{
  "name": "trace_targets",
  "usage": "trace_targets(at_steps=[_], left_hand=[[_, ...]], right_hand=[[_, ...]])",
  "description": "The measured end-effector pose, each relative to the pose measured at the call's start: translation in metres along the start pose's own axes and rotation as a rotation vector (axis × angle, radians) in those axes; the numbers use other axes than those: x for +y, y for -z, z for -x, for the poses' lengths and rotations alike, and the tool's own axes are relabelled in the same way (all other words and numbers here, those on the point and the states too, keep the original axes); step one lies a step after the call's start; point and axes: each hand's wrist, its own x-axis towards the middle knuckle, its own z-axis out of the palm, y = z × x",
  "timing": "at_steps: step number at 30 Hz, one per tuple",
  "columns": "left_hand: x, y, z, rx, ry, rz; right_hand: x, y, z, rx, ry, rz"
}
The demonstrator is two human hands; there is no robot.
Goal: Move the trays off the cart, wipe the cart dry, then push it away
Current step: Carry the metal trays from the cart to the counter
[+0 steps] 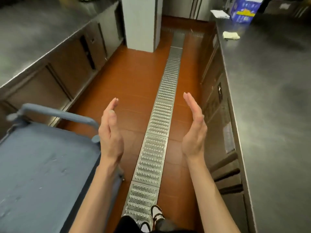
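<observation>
We note both hands raised in front of the body, palms turned toward each other with a clear gap between them. The left hand (110, 130) has its fingers extended and loosely spread, gripping nothing. The right hand (193, 130) is likewise flat, fingers straight and together, and empty. Neither hand touches any object.

The cart (42, 174) stands at lower left, just beside the left forearm. Its blue top deck carries no trays and shows pale scuffs or streaks; we cannot tell whether these are water. Its blue rail (57, 113) runs across the far end of the deck.

A metal drain grate (156, 132) runs along the red-brown floor (131, 78) between the hands and away from us. Steel counters line both sides: the left counter (33, 36) and the right counter (269, 98). On the right counter, well away from the hands, lie a crumpled pale cloth (231, 35) and a blue box (244, 12). A shoe (157, 214) rests on the grate at bottom.
</observation>
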Motion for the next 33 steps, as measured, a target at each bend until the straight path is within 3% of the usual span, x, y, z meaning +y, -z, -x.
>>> trace_targets(at_steps=[8,16,26,33], left_hand=[[-0.008,0.065,-0.009,0.303,0.033,-0.080],[-0.002,0.115,0.032,0.564,0.089,-0.242],[0.021,0.183,0.109,0.886,0.145,-0.407],[0.027,0.241,0.166,1.049,0.167,-0.434]], right_hand=[[0.006,-0.084,-0.022,-0.282,0.014,-0.201],[-0.006,-0.149,-0.013,-0.547,0.051,-0.386],[-0.059,-0.214,0.051,-0.845,-0.026,-0.572],[-0.097,-0.251,0.114,-0.971,0.028,-0.645]])
